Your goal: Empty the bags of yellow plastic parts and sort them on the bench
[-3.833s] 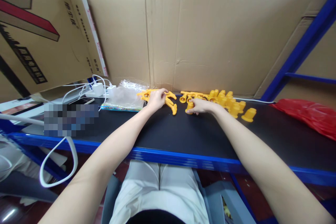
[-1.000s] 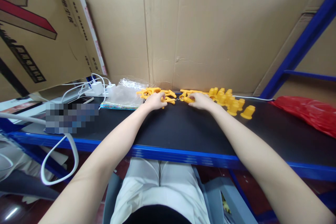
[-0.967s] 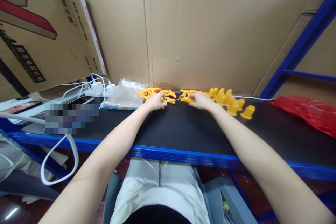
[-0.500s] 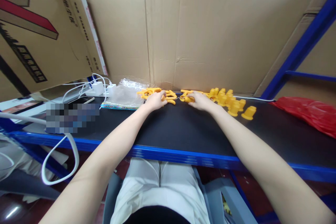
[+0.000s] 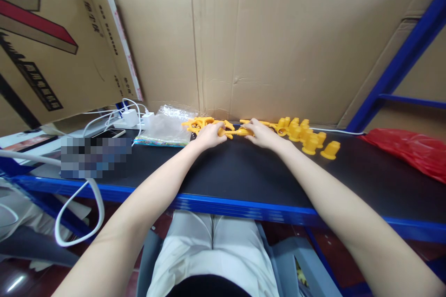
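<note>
Both hands are over the far part of the black table [image 5: 230, 171]. My left hand [image 5: 210, 136] is closed, its thumb and fingers pinching a small yellow plastic piece mostly hidden behind them. My right hand [image 5: 262, 133] is closed on a yellow cup-like plastic part [image 5: 244, 132] lying sideways, its narrow end pointing at the left hand. The two pieces meet end to end; whether they are joined I cannot tell. Behind my left hand is a pile of branching yellow plastic parts [image 5: 202, 123]. A long yellow piece [image 5: 268, 123] lies behind my right hand.
Several yellow cups [image 5: 309, 143] stand upside down to the right. A red plastic bag [image 5: 407, 151] is at the right end. Left are clear plastic bags [image 5: 170, 125], white chargers [image 5: 129, 117] with cables, and a phone [image 5: 113, 132]. A cardboard wall [image 5: 278, 46] closes off the back.
The cup-like part in my right hand has turned and reached left, so it now meets the piece at my left fingertips. Earlier there was a gap between the two hands' pieces.
</note>
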`<state>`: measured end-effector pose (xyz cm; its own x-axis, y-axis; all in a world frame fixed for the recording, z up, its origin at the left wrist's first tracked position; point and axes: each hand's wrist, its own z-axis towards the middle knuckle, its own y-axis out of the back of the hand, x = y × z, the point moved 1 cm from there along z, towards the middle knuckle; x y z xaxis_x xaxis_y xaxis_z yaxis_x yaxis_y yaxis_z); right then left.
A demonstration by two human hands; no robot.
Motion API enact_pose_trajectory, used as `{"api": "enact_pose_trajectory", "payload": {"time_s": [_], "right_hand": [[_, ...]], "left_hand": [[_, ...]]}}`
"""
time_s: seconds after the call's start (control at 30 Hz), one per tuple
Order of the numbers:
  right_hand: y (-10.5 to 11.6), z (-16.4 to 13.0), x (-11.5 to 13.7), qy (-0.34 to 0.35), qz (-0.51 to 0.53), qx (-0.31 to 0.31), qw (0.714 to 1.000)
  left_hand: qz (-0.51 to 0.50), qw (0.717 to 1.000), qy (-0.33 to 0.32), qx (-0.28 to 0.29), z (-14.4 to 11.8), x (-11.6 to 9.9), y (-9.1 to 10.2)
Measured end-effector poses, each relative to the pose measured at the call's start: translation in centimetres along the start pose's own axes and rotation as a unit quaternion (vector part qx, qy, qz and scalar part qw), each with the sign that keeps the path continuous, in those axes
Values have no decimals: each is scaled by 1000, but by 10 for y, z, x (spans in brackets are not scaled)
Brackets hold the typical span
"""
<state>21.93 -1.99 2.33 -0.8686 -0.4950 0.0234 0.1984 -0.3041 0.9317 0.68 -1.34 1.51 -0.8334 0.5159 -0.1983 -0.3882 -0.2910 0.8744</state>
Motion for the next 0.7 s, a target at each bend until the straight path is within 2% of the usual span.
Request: {"api": "enact_pose_trajectory", "payload": {"time_s": [0.1, 0.17, 0.27, 0.43, 0.57, 0.7], "right_hand": [[-7, 4, -11, -9, 93, -28, 995], [-11, 7, -18, -23, 177, -17, 984], [-13, 7, -25, -39, 302, 20, 952], [-7, 4, -26, -78, 446, 36, 891], [-7, 2, -22, -124, 508, 57, 850], [-10, 3, -19, -126, 504, 60, 852]], "left_hand": [[0, 1000, 15, 17, 0, 3, 0], [1, 999, 25, 24, 0, 6, -1], [4, 999, 36, 29, 1, 10, -4], [16, 999, 37, 27, 2, 12, -6], [26, 999, 33, 17, 2, 11, -4], [42, 998, 34, 15, 2, 10, -2]]}}
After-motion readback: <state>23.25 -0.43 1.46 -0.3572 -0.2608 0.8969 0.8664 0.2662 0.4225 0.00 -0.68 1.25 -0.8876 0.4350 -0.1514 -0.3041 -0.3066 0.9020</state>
